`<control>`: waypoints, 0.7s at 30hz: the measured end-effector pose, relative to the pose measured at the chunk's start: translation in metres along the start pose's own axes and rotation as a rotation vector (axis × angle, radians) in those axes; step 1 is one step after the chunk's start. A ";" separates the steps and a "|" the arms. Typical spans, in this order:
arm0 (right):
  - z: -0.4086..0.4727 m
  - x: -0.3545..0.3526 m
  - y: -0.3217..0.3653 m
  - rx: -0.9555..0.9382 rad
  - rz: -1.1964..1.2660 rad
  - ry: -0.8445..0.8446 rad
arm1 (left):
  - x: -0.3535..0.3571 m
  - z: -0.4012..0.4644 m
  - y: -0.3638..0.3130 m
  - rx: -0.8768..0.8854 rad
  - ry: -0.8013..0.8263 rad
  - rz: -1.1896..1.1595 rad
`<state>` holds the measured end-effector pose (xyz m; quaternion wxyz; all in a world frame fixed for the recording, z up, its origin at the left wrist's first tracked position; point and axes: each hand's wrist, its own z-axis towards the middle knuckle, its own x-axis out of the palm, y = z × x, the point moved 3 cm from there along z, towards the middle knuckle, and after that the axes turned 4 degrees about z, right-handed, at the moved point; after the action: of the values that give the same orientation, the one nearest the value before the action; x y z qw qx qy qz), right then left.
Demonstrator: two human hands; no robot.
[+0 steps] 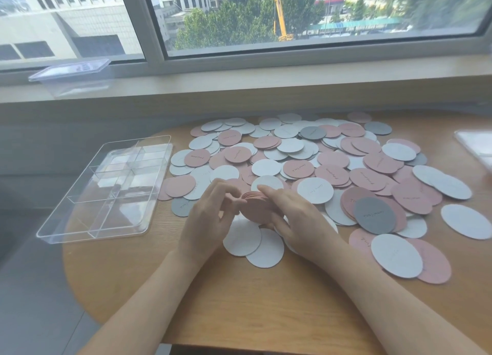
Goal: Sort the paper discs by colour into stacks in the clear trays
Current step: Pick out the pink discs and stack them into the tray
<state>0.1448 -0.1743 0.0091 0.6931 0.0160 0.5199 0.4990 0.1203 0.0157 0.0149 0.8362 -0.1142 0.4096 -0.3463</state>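
Observation:
A thick stack of pink discs (256,207) is held upright on edge between both hands, just above the table. My left hand (213,216) curls its fingers round the stack's left side; my right hand (290,216) grips its right side. A wide heap of pink, white and grey paper discs (314,165) covers the wooden table behind and to the right. A grey disc (374,215) lies on top at the right. The clear divided tray (106,186) sits to the left with no discs in its compartments.
A second clear box (72,74) stands on the window sill at the back left. Another clear tray's corner (476,149) shows at the right edge. The round table's front edge (239,336) is near me. Two white discs (253,242) lie under my hands.

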 end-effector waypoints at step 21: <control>0.000 -0.006 -0.004 0.030 -0.027 -0.043 | -0.018 0.000 0.022 -0.225 -0.220 0.225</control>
<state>0.1478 -0.1805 0.0112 0.7106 0.0300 0.5123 0.4813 0.1232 0.0439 0.0156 0.8913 -0.1977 0.3621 -0.1880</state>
